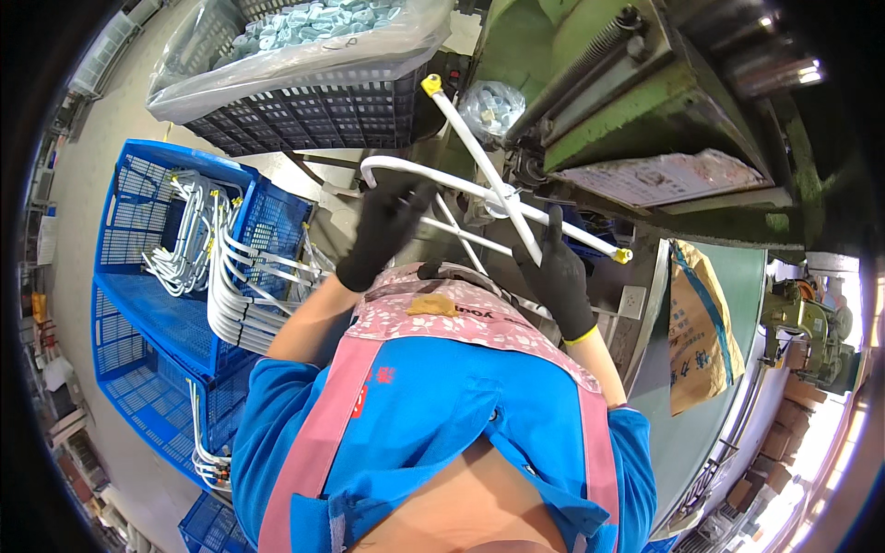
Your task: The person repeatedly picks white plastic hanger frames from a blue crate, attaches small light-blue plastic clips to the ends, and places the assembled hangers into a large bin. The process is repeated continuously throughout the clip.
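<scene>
A green machine (590, 138) fills the upper right, with a grey-green table (659, 433) below it. On the person's left, two blue crates (164, 318) stand one above the other; bundled white rods (244, 309) lie in and over the upper one. Ahead of them, a black crate (304, 115), lined with clear plastic, holds many pale blue-green pieces (313, 23). A brown sack (702, 327) lies on the table.

Between the machine and the person's apron (544, 336) are the worked pieces: a bent tube (452, 177), white and curved at its left end, and a straight tube (479, 157), crossing it at a slant near a round fitting (502, 199).

The left hand (392, 221), black-gloved, is at the bent tube's curve (it is blurred, so I cannot tell whether it grips). The right hand (558, 276), also gloved, is at the straight tube's lower end, index finger extended; whether its other fingers close on the tube I cannot tell. Smallest are the yellow caps (431, 85), one on the far end of each tube.
</scene>
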A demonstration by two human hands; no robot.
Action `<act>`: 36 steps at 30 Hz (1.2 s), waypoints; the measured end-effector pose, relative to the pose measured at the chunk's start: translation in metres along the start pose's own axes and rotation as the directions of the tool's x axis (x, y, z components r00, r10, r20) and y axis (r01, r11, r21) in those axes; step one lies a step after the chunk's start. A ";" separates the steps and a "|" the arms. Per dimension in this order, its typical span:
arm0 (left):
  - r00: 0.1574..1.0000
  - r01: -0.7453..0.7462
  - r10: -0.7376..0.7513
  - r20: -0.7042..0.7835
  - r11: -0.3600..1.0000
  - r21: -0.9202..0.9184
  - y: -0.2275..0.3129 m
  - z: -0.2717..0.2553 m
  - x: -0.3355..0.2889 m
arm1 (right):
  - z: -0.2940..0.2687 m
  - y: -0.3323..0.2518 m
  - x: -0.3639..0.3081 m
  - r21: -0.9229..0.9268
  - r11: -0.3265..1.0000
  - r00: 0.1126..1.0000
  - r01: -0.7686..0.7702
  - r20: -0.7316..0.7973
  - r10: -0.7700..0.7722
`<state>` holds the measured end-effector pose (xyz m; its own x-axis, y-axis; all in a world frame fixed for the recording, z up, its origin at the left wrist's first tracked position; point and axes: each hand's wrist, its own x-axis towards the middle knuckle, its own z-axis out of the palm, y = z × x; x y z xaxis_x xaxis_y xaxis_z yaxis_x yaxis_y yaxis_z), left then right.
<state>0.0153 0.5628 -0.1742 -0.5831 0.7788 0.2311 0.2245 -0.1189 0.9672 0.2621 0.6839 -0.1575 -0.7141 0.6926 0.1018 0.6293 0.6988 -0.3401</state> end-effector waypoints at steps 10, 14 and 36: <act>0.775 0.172 -0.221 0.591 0.975 0.139 0.033 0.009 -0.076 | 0.022 0.019 0.006 -0.036 0.987 0.967 0.154 -0.200 -0.158; 0.645 0.211 -0.278 0.712 0.960 0.184 0.052 -0.007 -0.084 | 0.017 0.018 0.008 0.030 0.971 0.939 0.236 -0.264 -0.220; 0.897 -0.425 0.354 0.266 0.857 0.292 0.025 0.056 0.022 | 0.023 0.023 0.013 0.025 0.982 0.934 0.187 -0.314 -0.170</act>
<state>0.0517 0.6113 -0.1510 -0.2357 0.8201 0.5214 0.6681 -0.2529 0.6998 0.2602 0.7042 -0.1857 -0.6779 0.5841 0.4464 0.4763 0.8115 -0.3386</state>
